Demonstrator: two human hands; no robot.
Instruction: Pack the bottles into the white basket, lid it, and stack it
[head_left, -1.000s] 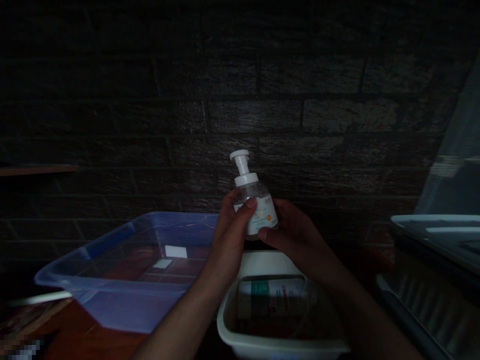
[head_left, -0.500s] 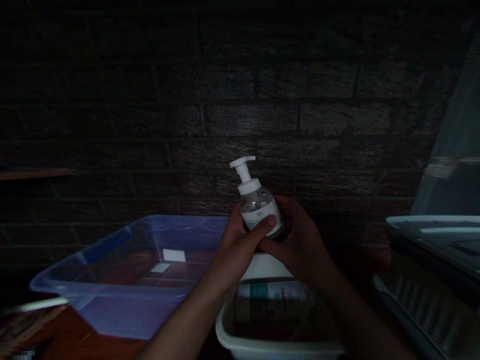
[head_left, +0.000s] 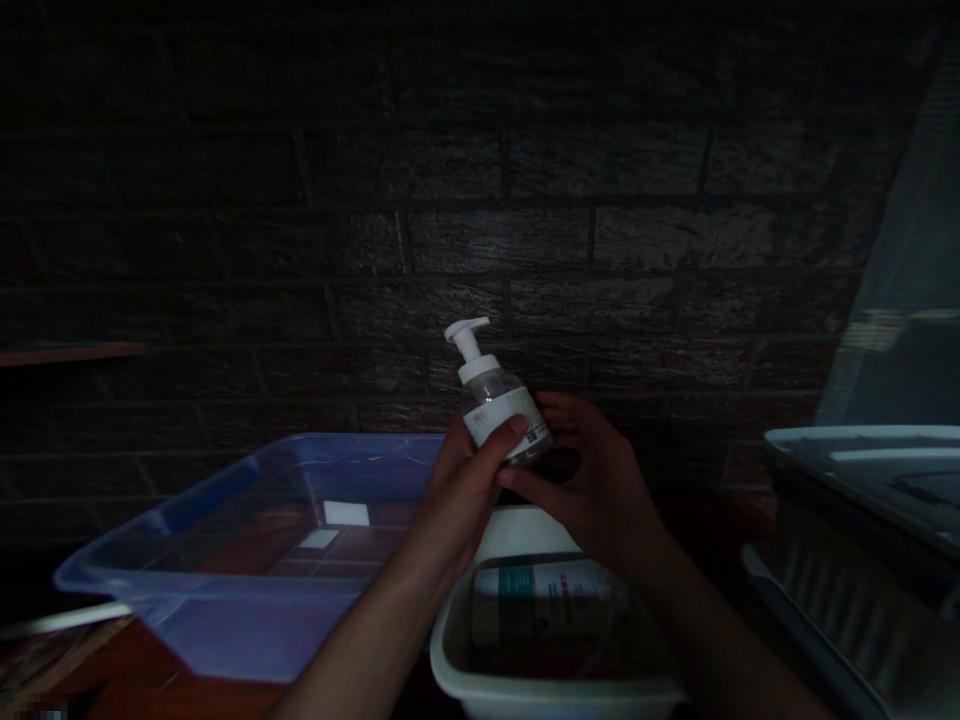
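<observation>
no words legible from where I stand, faint print [head_left: 481, 418] and a small dark code-like square [head_left: 537, 436] on the white label [head_left: 495, 411] of the pump bottle [head_left: 492, 386], blurred red and teal lettering [head_left: 565, 590] on the bottle lying below [head_left: 547, 606]

Head view facing brick wall [head_left: 495, 235], bottle [head_left: 487, 408] near

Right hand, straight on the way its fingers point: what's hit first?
Likely the clear pump bottle held in the left hand; the right hand looks at or nearly at it, depth unclear.

Storage corner — brick wall [head_left: 465, 235], tubs [head_left: 240, 625]
</observation>
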